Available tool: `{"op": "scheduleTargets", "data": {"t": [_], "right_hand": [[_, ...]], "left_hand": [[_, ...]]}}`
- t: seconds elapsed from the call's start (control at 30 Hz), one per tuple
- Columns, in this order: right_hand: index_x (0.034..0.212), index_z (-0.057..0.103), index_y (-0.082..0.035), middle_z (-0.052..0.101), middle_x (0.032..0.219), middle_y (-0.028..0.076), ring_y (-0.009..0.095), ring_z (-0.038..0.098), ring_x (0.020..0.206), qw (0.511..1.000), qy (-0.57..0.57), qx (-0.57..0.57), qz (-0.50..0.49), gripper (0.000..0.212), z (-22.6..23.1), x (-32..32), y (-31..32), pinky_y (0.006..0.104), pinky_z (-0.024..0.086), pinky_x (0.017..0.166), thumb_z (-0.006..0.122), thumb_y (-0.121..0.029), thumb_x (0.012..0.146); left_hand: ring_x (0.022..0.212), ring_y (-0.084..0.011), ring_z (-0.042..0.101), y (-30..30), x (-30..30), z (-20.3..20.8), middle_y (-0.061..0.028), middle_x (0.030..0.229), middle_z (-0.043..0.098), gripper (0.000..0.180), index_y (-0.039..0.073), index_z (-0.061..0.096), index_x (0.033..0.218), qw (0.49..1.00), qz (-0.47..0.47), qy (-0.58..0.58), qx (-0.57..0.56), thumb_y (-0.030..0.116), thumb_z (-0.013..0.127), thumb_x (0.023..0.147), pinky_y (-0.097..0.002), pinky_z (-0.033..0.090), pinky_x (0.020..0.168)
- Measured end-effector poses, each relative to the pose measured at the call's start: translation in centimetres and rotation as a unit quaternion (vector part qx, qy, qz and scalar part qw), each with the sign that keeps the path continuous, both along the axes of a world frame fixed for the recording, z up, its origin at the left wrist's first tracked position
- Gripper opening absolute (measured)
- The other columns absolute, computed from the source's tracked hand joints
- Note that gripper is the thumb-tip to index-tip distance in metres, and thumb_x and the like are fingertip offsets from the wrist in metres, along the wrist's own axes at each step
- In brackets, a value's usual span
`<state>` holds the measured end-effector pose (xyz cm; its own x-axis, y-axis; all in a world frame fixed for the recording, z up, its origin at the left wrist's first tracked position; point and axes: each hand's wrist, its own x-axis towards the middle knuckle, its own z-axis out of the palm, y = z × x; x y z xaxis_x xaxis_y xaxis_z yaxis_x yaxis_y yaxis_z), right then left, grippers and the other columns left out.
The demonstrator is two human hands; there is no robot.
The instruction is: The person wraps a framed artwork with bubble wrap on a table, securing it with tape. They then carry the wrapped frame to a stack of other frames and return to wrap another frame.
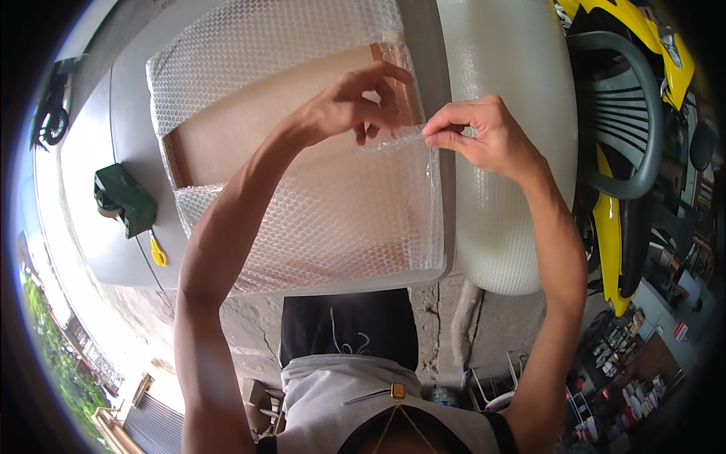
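A flat panel (249, 129) with a brown wooden edge lies on the grey table, partly wrapped in bubble wrap (333, 227). The wrap covers its near and far parts, leaving a bare band across the middle. Above the panel's right side is my left hand (348, 106), fingers bent and spread apart, close to the wrap's edge; nothing shows clearly in it. My right hand (484, 132) pinches the edge of the near bubble wrap between thumb and forefinger, just beyond the panel's right side.
A green tape dispenser (127, 198) and yellow-handled scissors (158, 251) sit on the table (140, 91) at the left. A large roll of bubble wrap (507, 227) stretches along the right side. Beyond it stand a green plastic chair (650, 113) and yellow vehicle panels (609, 234).
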<state>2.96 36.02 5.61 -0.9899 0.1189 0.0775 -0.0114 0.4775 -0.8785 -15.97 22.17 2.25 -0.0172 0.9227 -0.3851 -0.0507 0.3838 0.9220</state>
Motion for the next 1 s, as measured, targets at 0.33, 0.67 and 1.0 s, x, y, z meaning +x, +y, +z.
{"op": "scheduleTargets", "data": {"t": [0.33,0.67,1.0], "right_hand": [[0.078,0.064,0.000,0.062,0.064,0.006,0.015,0.060,0.061,0.993,-0.080,-0.066,0.052,0.012,-0.2,-0.8,0.8,0.0267,0.047,0.058,0.074,-0.007,0.075],[0.072,0.056,0.000,0.058,0.059,0.006,0.014,0.057,0.056,0.994,-0.090,-0.003,0.059,0.016,-0.9,-2.5,0.4,0.0291,0.044,0.052,0.072,0.000,0.073],[0.089,0.053,-0.003,0.063,0.063,0.006,0.014,0.058,0.054,0.995,-0.100,0.020,-0.005,0.024,-1.8,-2.1,0.2,0.0267,0.045,0.054,0.072,0.002,0.075]], "left_hand": [[0.056,-0.0101,0.057,1.2,-0.6,-0.5,-0.0035,0.068,0.061,0.018,0.005,0.068,0.088,0.961,-0.216,0.144,-0.092,0.023,0.064,0.089,-0.0258,0.046,0.047],[0.054,-0.0110,0.059,1.5,-1.2,-0.9,-0.0044,0.064,0.061,0.015,0.003,0.068,0.082,0.958,-0.245,0.140,-0.059,0.017,0.063,0.082,-0.0264,0.049,0.049],[0.063,-0.0162,0.064,1.2,-1.2,-1.4,-0.0054,0.074,0.067,0.017,0.004,0.071,0.088,0.967,-0.194,0.120,-0.117,0.010,0.058,0.080,-0.0305,0.051,0.059]]}}
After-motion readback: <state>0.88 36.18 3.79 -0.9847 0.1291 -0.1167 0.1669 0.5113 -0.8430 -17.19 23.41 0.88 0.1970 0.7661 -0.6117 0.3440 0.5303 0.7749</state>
